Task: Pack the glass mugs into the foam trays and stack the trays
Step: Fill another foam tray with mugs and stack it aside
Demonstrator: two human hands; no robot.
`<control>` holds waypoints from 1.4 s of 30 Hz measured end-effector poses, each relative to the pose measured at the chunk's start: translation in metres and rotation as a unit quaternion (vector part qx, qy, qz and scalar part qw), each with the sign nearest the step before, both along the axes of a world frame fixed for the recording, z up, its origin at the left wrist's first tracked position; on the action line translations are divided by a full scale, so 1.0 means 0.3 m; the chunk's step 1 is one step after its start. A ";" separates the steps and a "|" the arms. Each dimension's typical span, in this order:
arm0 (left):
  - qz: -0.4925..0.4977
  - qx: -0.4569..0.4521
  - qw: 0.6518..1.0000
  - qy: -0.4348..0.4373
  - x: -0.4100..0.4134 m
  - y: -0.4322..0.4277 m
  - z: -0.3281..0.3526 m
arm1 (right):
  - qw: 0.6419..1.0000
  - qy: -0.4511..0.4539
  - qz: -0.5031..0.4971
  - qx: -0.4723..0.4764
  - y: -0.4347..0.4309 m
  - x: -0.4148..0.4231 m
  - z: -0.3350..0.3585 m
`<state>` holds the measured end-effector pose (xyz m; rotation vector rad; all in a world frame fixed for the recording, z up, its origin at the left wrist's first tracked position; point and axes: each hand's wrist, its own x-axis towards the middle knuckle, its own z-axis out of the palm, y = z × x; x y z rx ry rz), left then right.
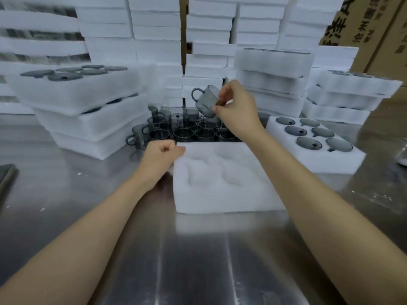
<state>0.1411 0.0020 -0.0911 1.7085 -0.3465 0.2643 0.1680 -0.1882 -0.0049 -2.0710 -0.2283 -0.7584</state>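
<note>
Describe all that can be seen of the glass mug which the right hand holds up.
The glass mug is small, of smoky grey see-through glass, with a loop handle on its upper left. It looks empty. It is tilted, in the air above the group of mugs standing on the steel table behind the empty foam tray. Only the right hand touches it: thumb and fingers pinch its right side.

only print in view: dark chinese characters on the brown cardboard cartons (378,56) at top right, behind the stacked foam trays (352,84). big bold characters (338,29) run down one carton face, tilted, partly hidden by foam; one looks like 洋. smaller column (363,23) beside them, blurred, maybe 泡沫 at the bottom. print on the far-right carton (402,40) unreadable.
</note>
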 end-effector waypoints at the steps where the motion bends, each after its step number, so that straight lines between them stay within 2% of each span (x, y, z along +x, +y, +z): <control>1: 0.000 0.000 1.000 0.001 -0.003 0.000 0.000 | 1.000 0.007 0.018 0.018 0.000 -0.034 -0.029; 6: 0.012 0.005 1.000 0.002 -0.018 -0.001 0.002 | 0.993 0.104 0.041 0.048 -0.001 -0.090 -0.118; 11: 0.026 -0.001 1.000 0.008 -0.026 -0.004 -0.001 | 0.998 0.042 0.037 0.015 0.008 -0.116 -0.106; 17: 0.022 0.000 1.000 0.007 -0.030 -0.002 -0.002 | 0.985 -0.014 0.169 -0.021 0.010 -0.148 -0.100; 20: 0.021 -0.002 1.000 0.008 -0.031 -0.005 0.001 | 0.974 0.012 0.225 -0.029 0.010 -0.156 -0.102; 24: 0.019 -0.008 1.000 0.009 -0.029 -0.009 0.000 | 0.965 0.080 0.242 -0.055 0.005 -0.149 -0.108; 31: 0.016 -0.005 1.000 0.010 -0.028 -0.006 -0.002 | 0.953 0.084 0.278 -0.089 -0.005 -0.152 -0.112; 38: 0.010 -0.007 1.000 0.011 -0.032 -0.007 0.000 | 0.923 0.088 0.301 -0.223 -0.035 -0.160 -0.114; 42: 0.009 -0.011 1.000 0.015 -0.037 -0.008 0.004 | 0.910 0.129 0.315 -0.235 -0.049 -0.159 -0.113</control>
